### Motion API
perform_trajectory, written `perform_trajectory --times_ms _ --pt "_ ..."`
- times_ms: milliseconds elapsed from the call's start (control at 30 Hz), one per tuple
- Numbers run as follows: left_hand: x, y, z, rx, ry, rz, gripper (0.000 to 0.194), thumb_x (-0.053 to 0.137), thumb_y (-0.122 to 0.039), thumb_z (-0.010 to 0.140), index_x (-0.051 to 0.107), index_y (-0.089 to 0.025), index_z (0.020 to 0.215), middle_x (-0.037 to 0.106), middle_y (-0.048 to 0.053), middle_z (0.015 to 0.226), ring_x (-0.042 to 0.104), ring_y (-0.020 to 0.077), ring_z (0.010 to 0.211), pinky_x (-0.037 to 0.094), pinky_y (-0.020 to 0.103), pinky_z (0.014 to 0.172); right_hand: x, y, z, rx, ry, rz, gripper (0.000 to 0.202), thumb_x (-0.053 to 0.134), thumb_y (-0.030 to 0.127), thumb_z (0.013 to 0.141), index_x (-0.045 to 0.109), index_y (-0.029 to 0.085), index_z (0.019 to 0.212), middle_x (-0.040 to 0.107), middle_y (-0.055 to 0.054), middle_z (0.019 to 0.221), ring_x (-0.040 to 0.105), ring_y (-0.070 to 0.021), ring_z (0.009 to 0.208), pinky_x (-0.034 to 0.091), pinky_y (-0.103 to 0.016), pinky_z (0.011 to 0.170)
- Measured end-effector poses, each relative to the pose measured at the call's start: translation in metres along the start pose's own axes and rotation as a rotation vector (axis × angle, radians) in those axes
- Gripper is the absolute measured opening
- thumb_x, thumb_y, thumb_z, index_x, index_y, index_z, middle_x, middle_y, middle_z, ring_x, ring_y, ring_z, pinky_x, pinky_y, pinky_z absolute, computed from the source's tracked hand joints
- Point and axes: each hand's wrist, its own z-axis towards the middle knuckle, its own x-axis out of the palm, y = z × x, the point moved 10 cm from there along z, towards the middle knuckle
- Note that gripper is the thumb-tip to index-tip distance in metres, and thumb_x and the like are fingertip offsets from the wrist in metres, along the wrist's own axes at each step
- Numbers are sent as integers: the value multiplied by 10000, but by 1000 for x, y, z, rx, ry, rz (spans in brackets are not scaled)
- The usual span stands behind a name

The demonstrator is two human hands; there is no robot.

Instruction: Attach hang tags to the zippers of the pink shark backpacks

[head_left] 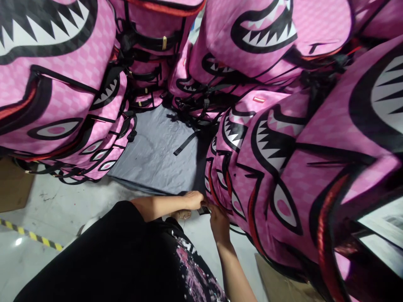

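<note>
My left hand (194,200) and my right hand (219,219) are close together, low at the near corner of the stacked pink backpacks (233,161) on the right. Both have their fingers closed around a short black strap (204,209) at the bottom of that stack, which shows a small pale or metallic edge. The fingers cover most of it, so its exact form is hard to make out. These backpacks carry printed shark teeth, eyes and red-edged black trim. Beside my left hand lies the near edge of a grey sheet-covered surface (157,151).
More pink backpacks (69,88) are piled on the left, and others (220,29) along the back. A loose black strap (185,142) lies on the grey sheet. Cardboard (14,184) stands at far left, near yellow-black floor tape (31,235). White labelled sheets (384,222) are at right.
</note>
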Motion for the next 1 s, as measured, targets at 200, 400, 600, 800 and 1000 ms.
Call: perform_trajectory --times_ms 200,400,600,800,1000 --pt "2 -2 -3 14 26 11 282 539 -173 831 740 -244 1015 728 60 1019 659 205 944 473 247 769 5 7 3 10 78 -56 345 338 204 885 681 168 872 686 -105 854 618 -226 831 486 -355 775" --pt "7 6 1 -8 31 -34 289 500 -151 828 730 -193 998 729 57 955 652 178 884 464 231 758 6 2 5 93 93 -27 340 328 170 861 668 167 846 671 -86 811 608 -211 804 472 -323 745" --pt "12 13 7 -20 40 -59 256 549 -197 811 725 -155 992 726 64 920 635 168 854 470 219 766 8 -2 5 98 93 -29 325 340 155 869 664 168 857 665 -79 833 594 -193 812 450 -299 749" --pt "14 16 11 -27 54 -70 255 555 -206 801 727 -161 984 726 36 892 629 152 836 477 213 778 7 0 6 92 135 -59 319 344 112 853 656 178 839 652 -59 807 567 -184 792 429 -278 726" --pt "13 14 12 -15 61 -48 260 563 -187 791 729 -168 990 726 44 904 639 159 838 477 218 779 13 6 9 45 217 -223 344 348 35 829 665 169 850 642 -75 843 548 -179 778 395 -259 691"
